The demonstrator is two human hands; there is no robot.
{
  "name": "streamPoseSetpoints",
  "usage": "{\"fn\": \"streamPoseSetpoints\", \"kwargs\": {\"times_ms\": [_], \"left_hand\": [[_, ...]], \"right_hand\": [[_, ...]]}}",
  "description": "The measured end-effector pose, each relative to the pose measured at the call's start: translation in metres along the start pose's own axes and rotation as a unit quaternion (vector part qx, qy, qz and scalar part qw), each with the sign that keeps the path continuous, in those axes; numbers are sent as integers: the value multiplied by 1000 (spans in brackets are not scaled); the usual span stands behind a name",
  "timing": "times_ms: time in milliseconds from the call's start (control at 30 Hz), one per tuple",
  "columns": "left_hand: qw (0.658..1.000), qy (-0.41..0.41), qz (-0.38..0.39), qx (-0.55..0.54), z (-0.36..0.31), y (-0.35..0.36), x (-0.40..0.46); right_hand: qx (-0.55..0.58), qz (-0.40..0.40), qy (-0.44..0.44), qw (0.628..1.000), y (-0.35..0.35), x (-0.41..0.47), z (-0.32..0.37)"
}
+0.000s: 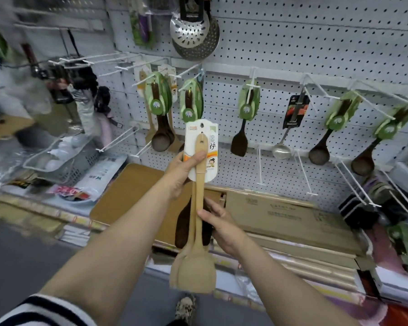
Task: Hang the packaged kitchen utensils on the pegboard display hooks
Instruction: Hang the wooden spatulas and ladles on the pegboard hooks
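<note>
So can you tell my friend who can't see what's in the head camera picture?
Two hands hold wooden spatulas up to a shop pegboard: the left hand grips their white card, the right hand holds the handles. Dark spoons in green packs and metal strainers hang on hooks.

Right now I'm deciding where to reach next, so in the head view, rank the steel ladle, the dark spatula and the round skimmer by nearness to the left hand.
From the left hand:
1. dark spatula, on the pegboard just to its right.
2. steel ladle, farther right in the same row.
3. round skimmer, high above, top row.
</note>
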State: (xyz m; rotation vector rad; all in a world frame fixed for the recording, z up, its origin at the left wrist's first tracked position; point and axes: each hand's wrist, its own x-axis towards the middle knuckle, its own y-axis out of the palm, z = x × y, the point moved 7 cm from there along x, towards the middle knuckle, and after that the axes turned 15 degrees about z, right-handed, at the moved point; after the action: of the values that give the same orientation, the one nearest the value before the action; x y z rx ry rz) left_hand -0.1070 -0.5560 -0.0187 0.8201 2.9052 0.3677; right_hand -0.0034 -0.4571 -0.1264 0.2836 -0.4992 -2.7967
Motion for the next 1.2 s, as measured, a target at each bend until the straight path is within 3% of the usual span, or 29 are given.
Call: {"fn": "streamPoseSetpoints", "kwargs": {"times_ms": [433, 767, 1200], "left_hand": [[979, 49, -191, -53, -27, -172, -106], [948, 84, -300, -62, -98, -394, -196], [958, 78, -261, -89, -147, -624, -258]], "right_hand": [[-49, 59, 73, 994, 152, 70, -31], [-63, 126, 103, 985, 354, 216, -72], [-18, 177, 65, 982, 562, 386, -119]]}}
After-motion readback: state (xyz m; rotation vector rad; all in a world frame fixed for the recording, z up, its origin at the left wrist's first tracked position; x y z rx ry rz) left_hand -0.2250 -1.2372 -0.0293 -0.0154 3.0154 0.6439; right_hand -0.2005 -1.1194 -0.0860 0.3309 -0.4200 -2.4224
